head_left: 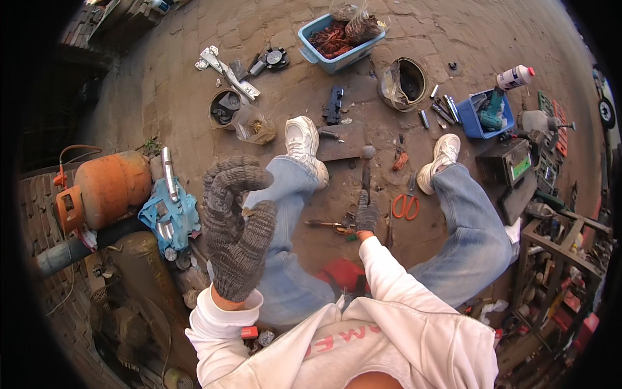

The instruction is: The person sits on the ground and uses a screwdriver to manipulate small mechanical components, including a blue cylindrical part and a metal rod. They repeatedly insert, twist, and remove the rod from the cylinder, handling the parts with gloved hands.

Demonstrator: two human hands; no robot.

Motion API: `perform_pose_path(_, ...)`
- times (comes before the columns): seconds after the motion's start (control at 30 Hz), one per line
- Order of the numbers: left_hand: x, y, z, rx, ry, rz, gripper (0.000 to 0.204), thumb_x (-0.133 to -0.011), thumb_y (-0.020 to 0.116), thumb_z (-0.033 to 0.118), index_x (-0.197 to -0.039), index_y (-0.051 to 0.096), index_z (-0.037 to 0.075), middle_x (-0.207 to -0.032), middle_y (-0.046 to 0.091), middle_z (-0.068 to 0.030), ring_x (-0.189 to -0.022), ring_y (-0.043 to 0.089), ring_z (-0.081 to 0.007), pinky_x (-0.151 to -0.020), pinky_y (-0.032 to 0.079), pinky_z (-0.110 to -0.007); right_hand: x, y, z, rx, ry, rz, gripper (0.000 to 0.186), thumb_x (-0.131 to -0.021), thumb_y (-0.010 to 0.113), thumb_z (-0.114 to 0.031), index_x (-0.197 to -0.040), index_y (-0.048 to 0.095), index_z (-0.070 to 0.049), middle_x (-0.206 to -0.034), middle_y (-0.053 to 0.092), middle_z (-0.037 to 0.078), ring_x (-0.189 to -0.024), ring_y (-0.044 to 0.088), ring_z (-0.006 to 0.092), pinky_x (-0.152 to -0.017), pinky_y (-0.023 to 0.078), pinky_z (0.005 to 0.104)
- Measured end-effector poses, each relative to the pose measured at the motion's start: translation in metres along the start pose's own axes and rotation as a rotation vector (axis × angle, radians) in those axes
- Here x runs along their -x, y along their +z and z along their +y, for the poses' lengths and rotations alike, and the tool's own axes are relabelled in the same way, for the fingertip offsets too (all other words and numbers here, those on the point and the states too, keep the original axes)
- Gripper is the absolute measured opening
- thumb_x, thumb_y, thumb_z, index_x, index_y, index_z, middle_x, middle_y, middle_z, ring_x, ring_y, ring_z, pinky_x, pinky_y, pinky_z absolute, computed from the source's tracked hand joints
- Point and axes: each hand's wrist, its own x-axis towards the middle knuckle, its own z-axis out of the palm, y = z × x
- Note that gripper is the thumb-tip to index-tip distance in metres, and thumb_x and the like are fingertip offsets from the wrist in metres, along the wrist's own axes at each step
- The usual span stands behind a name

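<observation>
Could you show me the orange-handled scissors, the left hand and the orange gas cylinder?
Scissors (409,196): head view, where handles meet blades.
Left hand (228,228): head view, middle of its grey glove.
Gas cylinder (116,188): head view, side of its body.

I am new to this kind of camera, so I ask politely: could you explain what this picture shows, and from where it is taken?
There is no machine here, only a person's two gloved hands. A wide fisheye camera on the head looks down, so edges bend and the person's own legs show below. The picture's left is the person's left.

The right hand grips the handle of what looks like a hammer. The left hand is raised near the camera, fingers curled; whether it holds something small, I cannot tell.

On the ground lie orange scissors. Farther out stand a blue tub of reddish scrap, a can and a blue box with a drill. At left is an orange gas cylinder.
</observation>
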Motion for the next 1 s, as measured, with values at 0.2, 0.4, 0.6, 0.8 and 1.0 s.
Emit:
perform_pose_path(0.2, -0.05, 0.064, -0.101, -0.72, 0.224, -0.689, 0.038, -0.07, 0.063, 0.013, -0.106, 0.054, 0.002, -0.105, 0.053, -0.0177, -0.102, 0.051, -0.0345, -0.091, 0.041, -0.041, 0.027, -0.009, 0.056, -0.023, 0.146, 0.045, 0.032, -0.086, 0.058, -0.032, -0.094, 0.062, -0.001, -0.086, 0.061, 0.02, -0.082, 0.056, 0.0377, -0.073, 0.044, 0.0405)
perform_pose_path(0.4, -0.099, 0.152, -0.264, -1.174, 0.332, -0.82, 0.033, -0.077, 0.055, 0.018, -0.108, 0.056, 0.006, -0.108, 0.055, -0.0155, -0.105, 0.052, -0.0315, -0.09, 0.042, -0.042, 0.022, -0.018, 0.054, -0.073, 0.17, 0.243, 0.032, -0.085, 0.059, -0.031, -0.095, 0.062, -0.001, -0.091, 0.061, 0.021, -0.087, 0.056, 0.0385, -0.077, 0.044, 0.0408)
perform_pose_path(0.6, -0.115, 0.191, -0.328, -1.39, 0.017, -0.943, 0.031, -0.082, 0.054, 0.02, -0.112, 0.057, 0.01, -0.116, 0.056, -0.0139, -0.11, 0.054, -0.029, -0.088, 0.044, -0.041, -0.001, -0.03, -0.028, -0.142, -0.256, 0.288, 0.032, -0.083, 0.061, -0.03, -0.097, 0.063, -0.002, -0.095, 0.062, 0.022, -0.091, 0.056, 0.0393, -0.08, 0.045, 0.0411)
perform_pose_path(0.8, -0.126, 0.201, -0.335, -1.394, 0.027, -1.023, 0.023, -0.082, 0.052, 0.015, -0.103, 0.062, 0.008, -0.107, 0.061, -0.0163, -0.099, 0.061, -0.0298, -0.079, 0.05, -0.041, -0.069, 0.006, -0.132, -0.351, -0.405, -0.318, 0.034, -0.082, 0.063, -0.031, -0.099, 0.063, -0.002, -0.101, 0.061, 0.022, -0.097, 0.057, 0.0377, -0.085, 0.044, 0.0407)
perform_pose_path(1.0, -0.153, 0.193, -0.338, -0.877, -0.208, -0.624, 0.027, -0.08, 0.057, 0.011, -0.106, 0.058, 0.004, -0.095, 0.063, -0.0124, -0.082, 0.063, -0.0279, -0.072, 0.049, -0.036, -0.133, 0.015, -0.156, -0.412, -0.368, -0.35, 0.042, -0.084, 0.06, -0.037, -0.105, 0.062, -0.001, -0.101, 0.064, 0.018, -0.092, 0.059, 0.0332, -0.083, 0.045, 0.0347)
